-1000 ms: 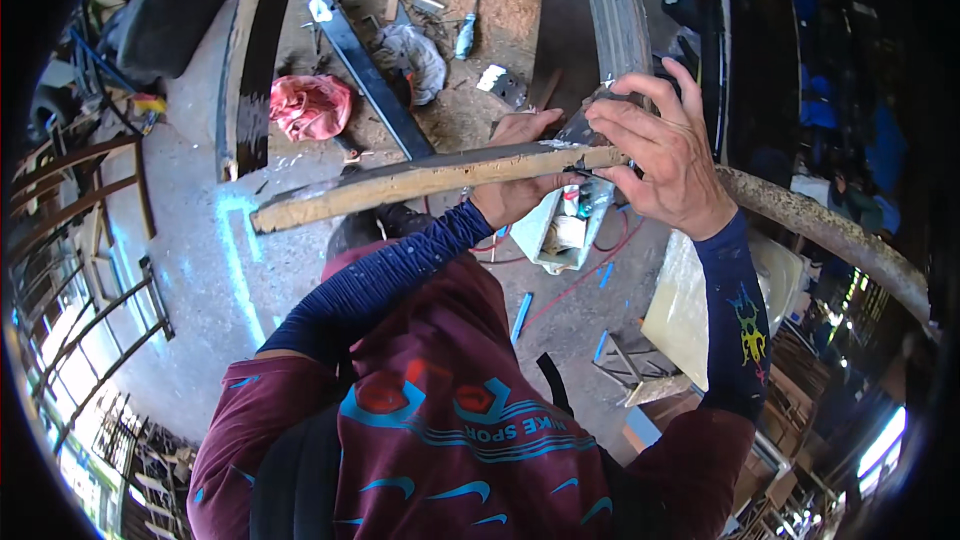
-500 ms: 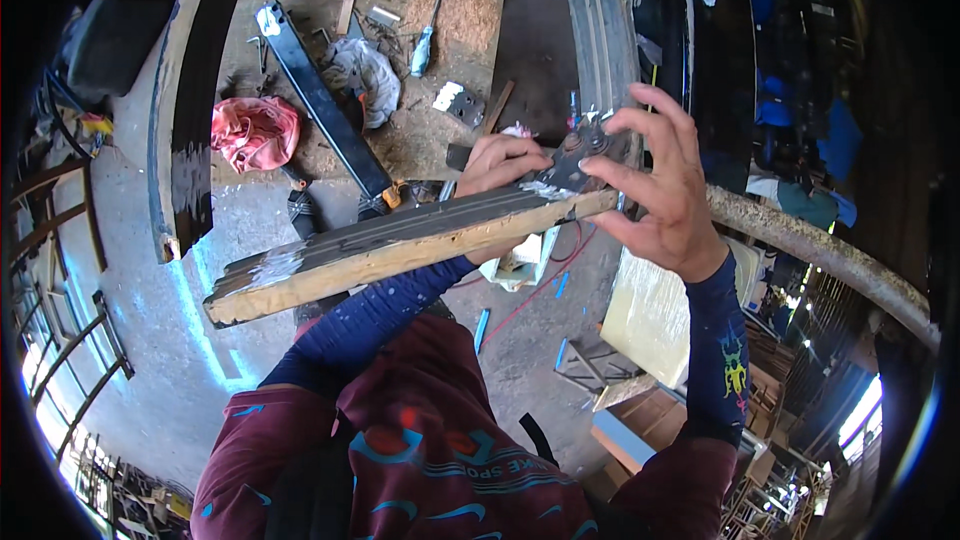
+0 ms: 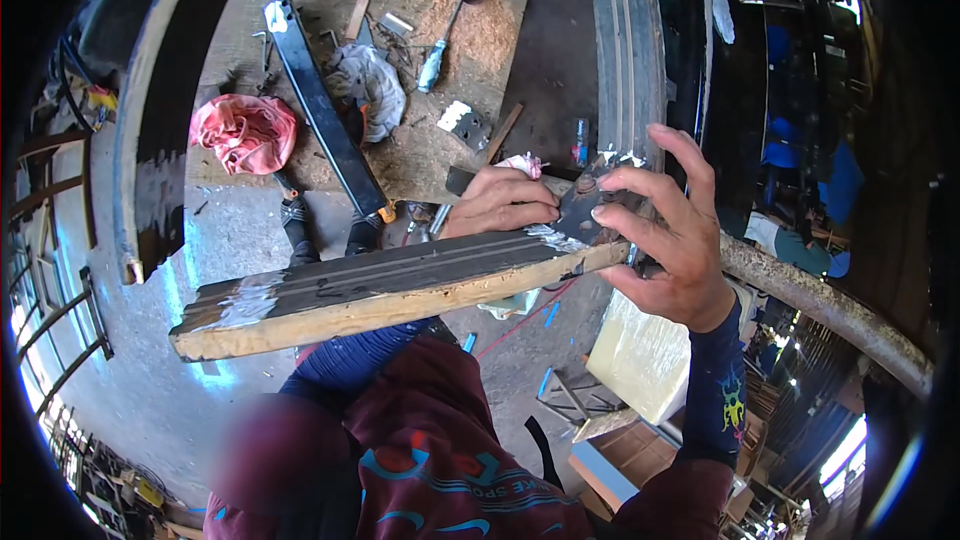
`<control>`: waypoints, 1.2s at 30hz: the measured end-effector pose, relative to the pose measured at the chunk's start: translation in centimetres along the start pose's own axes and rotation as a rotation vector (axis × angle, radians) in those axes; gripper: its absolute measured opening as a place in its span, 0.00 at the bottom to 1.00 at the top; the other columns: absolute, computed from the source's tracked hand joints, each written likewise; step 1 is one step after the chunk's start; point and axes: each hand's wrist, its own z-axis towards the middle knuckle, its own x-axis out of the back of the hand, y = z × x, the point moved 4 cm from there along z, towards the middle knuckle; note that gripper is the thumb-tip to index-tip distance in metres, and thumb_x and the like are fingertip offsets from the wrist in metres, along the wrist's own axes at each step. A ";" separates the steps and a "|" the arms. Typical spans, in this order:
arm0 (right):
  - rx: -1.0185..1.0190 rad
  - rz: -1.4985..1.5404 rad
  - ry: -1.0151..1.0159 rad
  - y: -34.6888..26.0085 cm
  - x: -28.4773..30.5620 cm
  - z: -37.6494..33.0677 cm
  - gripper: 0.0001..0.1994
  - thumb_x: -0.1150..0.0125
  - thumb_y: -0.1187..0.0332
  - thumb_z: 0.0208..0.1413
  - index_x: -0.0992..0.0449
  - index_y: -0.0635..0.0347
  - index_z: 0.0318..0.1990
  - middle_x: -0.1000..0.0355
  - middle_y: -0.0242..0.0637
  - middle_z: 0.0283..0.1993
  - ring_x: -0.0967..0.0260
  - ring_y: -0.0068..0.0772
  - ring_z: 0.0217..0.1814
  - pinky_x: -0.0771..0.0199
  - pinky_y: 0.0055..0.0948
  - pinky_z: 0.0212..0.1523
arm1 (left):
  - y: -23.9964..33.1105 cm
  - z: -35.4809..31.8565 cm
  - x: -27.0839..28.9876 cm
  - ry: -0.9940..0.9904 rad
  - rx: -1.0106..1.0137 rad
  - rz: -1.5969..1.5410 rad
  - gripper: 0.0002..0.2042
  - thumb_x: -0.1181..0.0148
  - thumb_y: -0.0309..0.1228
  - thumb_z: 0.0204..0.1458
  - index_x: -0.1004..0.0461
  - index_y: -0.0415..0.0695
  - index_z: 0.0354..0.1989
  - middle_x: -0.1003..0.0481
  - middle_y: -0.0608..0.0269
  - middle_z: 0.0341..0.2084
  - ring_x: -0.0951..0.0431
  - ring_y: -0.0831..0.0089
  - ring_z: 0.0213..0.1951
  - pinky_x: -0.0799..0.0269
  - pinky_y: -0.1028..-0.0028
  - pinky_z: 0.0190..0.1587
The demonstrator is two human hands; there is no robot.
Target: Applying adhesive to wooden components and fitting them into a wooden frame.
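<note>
A dark-faced wooden frame with a pale raw edge stretches across in front of me. Its near bar [image 3: 400, 280] meets an upright bar [image 3: 628, 70] at a corner with a dark metal plate [image 3: 577, 217] and rusty bolts. White smears mark the wood near the joint and at the left end. My left hand [image 3: 505, 202] comes from beneath the near bar, its curled fingers on the far edge beside the plate; its thumb is hidden. My right hand [image 3: 665, 225] spans the corner, bent fingertips at the bolts, thumb below the bar's end.
Beyond lies a wooden board [image 3: 480, 110] with shavings, a blue-handled screwdriver [image 3: 433, 65], a pink cloth [image 3: 245, 132], a grey rag [image 3: 372, 90] and a black metal bar [image 3: 325, 105]. Another dark bar [image 3: 160, 120] stands at left. A rusty pipe [image 3: 830, 290] runs at right.
The frame's near bar sits slightly lower and farther left in view, with both hands still at the corner. The bolts are now more covered by my right fingertips. The whole view has shifted a little.
</note>
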 end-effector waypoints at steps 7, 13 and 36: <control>-0.035 0.071 0.009 0.9 0.1 -0.3 0.22 0.26 0.67 0.27 0.20 0.52 0.39 0.29 0.35 0.56 0.45 0.56 0.72 0.47 0.66 0.69 | -0.5 0.6 -0.3 -0.056 -0.103 0.039 0.18 0.37 0.39 0.55 0.19 0.38 0.47 0.20 0.54 0.49 0.24 0.59 0.51 0.33 0.63 0.56; -0.043 -0.005 -0.091 0.9 -0.1 0.8 0.21 0.27 0.66 0.29 0.19 0.49 0.39 0.26 0.27 0.54 0.41 0.53 0.70 0.45 0.69 0.68 | -0.7 1.1 0.3 -0.055 -0.142 0.061 0.19 0.39 0.37 0.49 0.18 0.38 0.46 0.20 0.56 0.45 0.24 0.62 0.47 0.30 0.66 0.52; 0.030 0.257 0.110 3.2 -0.1 -0.9 0.21 0.21 0.63 0.28 0.18 0.52 0.35 0.37 0.34 0.64 0.55 0.47 0.78 0.53 0.70 0.70 | 10.3 12.1 2.7 -1.010 0.809 0.751 0.32 0.27 0.37 0.39 0.25 0.36 0.55 0.23 0.49 0.26 0.21 0.50 0.34 0.26 0.59 0.43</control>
